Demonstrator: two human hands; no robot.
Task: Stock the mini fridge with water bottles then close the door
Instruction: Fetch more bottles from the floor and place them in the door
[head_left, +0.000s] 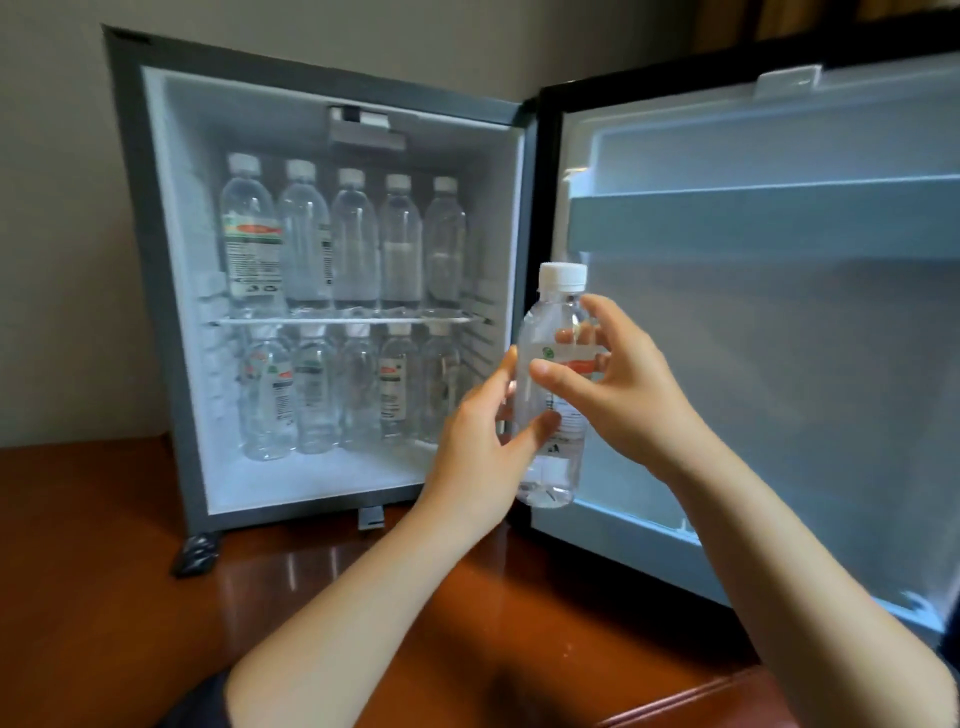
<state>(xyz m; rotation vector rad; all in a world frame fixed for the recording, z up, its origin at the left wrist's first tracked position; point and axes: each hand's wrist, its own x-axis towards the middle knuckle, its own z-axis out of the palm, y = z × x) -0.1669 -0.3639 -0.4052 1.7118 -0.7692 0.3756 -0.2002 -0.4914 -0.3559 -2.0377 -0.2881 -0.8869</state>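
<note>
I hold one water bottle (551, 387) upright between my hands, my left hand (480, 441) curled round its lower part and my right hand (618, 384) gripping it higher up, under the white cap (562, 277). Beyond my left hand stands the fridge (311, 270), two rows of bottles (343, 306) inside. Its door (769, 322) hangs wide open behind my right hand.
</note>
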